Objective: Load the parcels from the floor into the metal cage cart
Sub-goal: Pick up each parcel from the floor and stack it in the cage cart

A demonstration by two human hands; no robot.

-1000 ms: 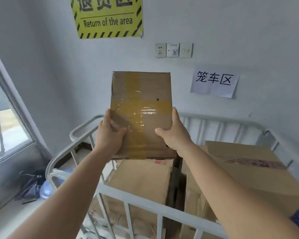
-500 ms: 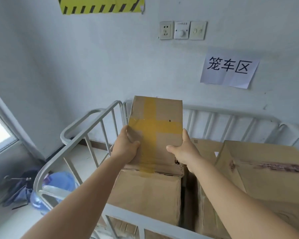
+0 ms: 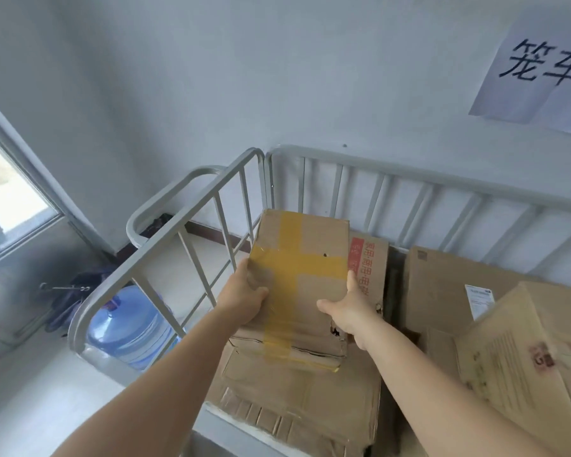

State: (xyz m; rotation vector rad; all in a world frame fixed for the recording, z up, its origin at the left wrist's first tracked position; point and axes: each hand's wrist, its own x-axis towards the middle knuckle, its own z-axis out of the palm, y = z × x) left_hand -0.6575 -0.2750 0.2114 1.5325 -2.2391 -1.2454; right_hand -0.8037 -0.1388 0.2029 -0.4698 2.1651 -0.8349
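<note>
Cardboard parcel (image 3: 302,282), cross-taped in yellow, sits gripped at its sides by left hand (image 3: 246,300) and right hand (image 3: 351,313), low over stacked boxes (image 3: 297,390) inside the cage cart (image 3: 409,174); release remains, floor parcels unseen.

One metal cage cart (image 3: 192,222) stands in view. Inside it are four cardboard parcels: one with yellow tape (image 3: 302,275), one beneath it (image 3: 297,394), one far right (image 3: 439,288), one near right (image 3: 521,357). Two hands, left hand (image 3: 244,300) and right hand (image 3: 351,313). One blue water jug (image 3: 126,328). One paper sign (image 3: 541,61).
</note>
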